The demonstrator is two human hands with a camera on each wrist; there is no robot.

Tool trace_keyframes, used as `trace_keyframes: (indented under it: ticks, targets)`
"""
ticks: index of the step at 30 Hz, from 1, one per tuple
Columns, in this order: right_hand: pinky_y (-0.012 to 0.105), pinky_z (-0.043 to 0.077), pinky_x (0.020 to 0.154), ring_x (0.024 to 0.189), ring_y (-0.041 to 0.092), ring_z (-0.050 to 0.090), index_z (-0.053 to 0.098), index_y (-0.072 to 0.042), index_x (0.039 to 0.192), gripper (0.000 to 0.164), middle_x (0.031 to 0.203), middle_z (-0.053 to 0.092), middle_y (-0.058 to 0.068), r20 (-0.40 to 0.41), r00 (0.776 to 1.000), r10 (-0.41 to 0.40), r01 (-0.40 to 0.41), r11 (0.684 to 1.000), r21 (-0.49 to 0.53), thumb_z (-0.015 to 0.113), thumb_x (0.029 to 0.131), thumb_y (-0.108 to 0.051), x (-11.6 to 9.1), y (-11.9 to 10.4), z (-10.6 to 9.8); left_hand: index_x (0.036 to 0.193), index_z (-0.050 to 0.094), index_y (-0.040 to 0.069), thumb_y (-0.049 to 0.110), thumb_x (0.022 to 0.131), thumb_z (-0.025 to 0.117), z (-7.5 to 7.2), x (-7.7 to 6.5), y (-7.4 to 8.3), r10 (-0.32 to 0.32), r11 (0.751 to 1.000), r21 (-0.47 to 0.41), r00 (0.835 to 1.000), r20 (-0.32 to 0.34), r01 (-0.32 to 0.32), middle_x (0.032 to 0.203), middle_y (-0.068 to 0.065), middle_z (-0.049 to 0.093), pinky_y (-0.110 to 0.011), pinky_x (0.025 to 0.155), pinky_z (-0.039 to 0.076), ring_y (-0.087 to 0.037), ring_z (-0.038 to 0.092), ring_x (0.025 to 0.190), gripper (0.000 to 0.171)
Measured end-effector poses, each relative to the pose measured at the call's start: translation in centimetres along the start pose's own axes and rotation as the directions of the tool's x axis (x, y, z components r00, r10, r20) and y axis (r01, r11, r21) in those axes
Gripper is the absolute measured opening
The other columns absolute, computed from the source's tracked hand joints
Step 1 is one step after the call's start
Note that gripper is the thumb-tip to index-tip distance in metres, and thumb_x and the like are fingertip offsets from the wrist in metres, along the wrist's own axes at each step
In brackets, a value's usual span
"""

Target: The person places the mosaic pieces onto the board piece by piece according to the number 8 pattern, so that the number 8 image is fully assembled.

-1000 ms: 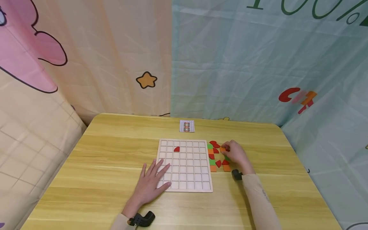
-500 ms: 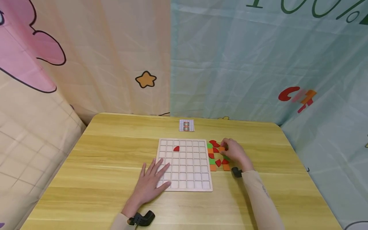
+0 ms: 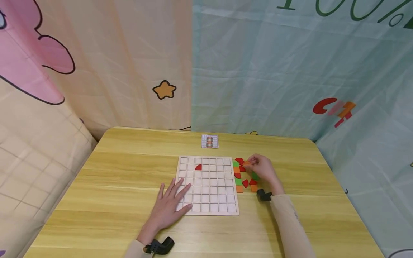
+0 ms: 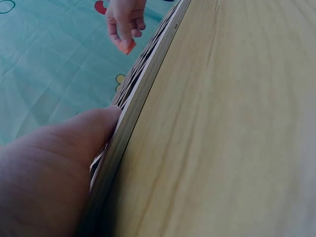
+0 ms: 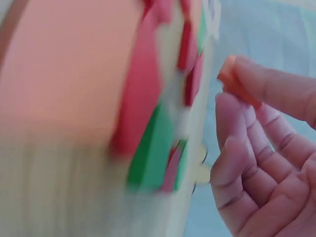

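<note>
My right hand [image 3: 262, 168] pinches an orange square tile [image 5: 239, 89] between thumb and fingertips, lifted above the loose pieces. My left hand [image 3: 169, 206] lies with fingers spread across the lower left corner of a white grid board [image 3: 213, 186]. In the left wrist view its thumb [image 4: 98, 123] rests at the board's edge. One red quarter-circle piece [image 3: 198, 167] sits in a cell near the board's top. Right of the board lie several loose pieces: red quarter circles [image 3: 245, 183], green pieces [image 3: 238, 182] and orange squares [image 3: 239, 189].
A small printed card [image 3: 209, 141] with a coloured grid pattern lies behind the board. The wooden table [image 3: 129, 157] reaches back to hanging cloth [image 3: 258, 71] with printed shapes. Each wrist wears a black camera.
My right hand has lifted the orange tile from the pile and shifted slightly back and to the left with it. My left hand has stayed on the board.
</note>
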State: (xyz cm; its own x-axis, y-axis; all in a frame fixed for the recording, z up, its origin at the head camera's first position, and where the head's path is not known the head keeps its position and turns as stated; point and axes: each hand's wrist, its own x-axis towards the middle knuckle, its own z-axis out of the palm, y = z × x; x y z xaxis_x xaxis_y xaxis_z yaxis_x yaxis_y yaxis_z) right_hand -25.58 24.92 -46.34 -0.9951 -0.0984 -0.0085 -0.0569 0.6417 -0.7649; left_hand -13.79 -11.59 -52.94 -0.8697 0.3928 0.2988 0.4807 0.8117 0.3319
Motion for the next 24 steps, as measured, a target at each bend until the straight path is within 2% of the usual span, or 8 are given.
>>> trace_keyframes:
  ticks: [5,11,17,24]
  targets:
    - [0.029,0.048,0.056,0.067,0.022,0.062,0.064,-0.002,0.088,0.023,0.074,0.066,0.005,0.039,0.998,-0.048,0.046,0.998,0.045,0.079,0.078,-0.016,0.2,-2.2,1.4,0.145,0.042,0.022,0.055,0.09,0.053,0.0,0.1,0.1,0.009,1.0,-0.003,1.0,-0.017,-0.009,0.152,-0.01,0.029,-0.059,0.109,0.002,-0.036,0.02,0.139,0.065]
    - [0.028,0.049,0.056,0.067,0.018,0.059,0.066,-0.006,0.085,0.015,0.076,0.064,0.003,0.108,0.991,-0.081,0.07,0.993,0.095,0.077,0.08,-0.015,1.3,-4.3,4.6,0.145,0.042,0.021,0.055,0.09,0.054,0.0,0.1,0.1,0.009,1.0,-0.003,1.0,-0.022,-0.009,0.152,-0.01,0.029,-0.06,0.109,0.003,-0.036,0.02,0.139,0.065]
    - [0.028,0.051,0.063,0.069,0.018,0.058,0.066,-0.005,0.088,0.009,0.079,0.062,0.003,0.165,0.979,-0.124,0.105,0.987,0.118,0.073,0.084,-0.008,2.4,-5.7,7.5,0.144,0.044,0.021,0.056,0.09,0.053,0.1,0.1,0.0,0.019,1.0,-0.015,0.999,-0.036,-0.02,0.152,-0.011,0.03,-0.061,0.109,0.003,-0.037,0.021,0.138,0.065]
    - [0.026,0.049,0.065,0.071,0.018,0.056,0.067,-0.006,0.088,0.006,0.08,0.061,0.002,0.189,0.971,-0.147,0.129,0.986,0.103,0.071,0.084,-0.006,3.2,-6.6,9.9,0.144,0.043,0.021,0.055,0.089,0.054,0.0,0.0,0.0,0.014,1.0,-0.006,0.999,-0.03,-0.014,0.152,-0.011,0.03,-0.06,0.109,0.003,-0.037,0.02,0.139,0.065]
